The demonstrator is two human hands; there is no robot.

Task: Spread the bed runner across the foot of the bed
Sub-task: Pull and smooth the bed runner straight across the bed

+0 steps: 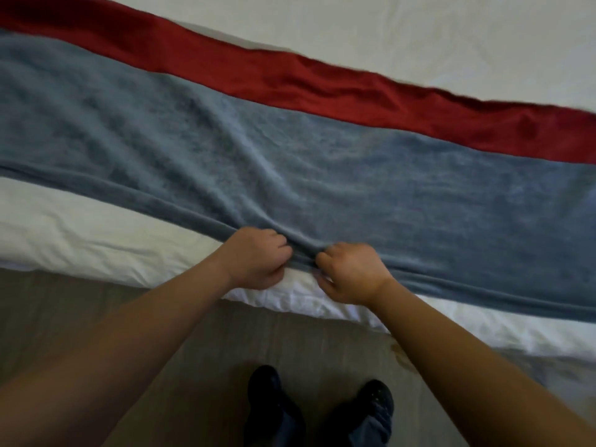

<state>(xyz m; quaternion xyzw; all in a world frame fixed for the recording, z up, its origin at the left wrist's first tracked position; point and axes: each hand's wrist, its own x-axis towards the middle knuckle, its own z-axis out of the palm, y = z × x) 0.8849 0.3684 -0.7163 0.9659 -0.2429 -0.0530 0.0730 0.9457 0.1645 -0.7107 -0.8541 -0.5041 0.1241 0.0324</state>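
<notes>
— What sits nearest the lens?
— Dark shoes [274, 404] on a grey-brown floor [145, 324], at the edge of a white bed [80, 233].

— And the hands?
— Close together, almost touching. The left hand [258, 259] and right hand [351, 272] each grip the near hem of the blue-grey bed runner [290, 156], fingers curled round bunched cloth.

— Where does the runner lie?
— Across the bed, from one side of the view to the other, creased towards the hands. Beyond it runs a red band [290, 79], possibly part of the same cloth. White bedding lies beyond that.
</notes>
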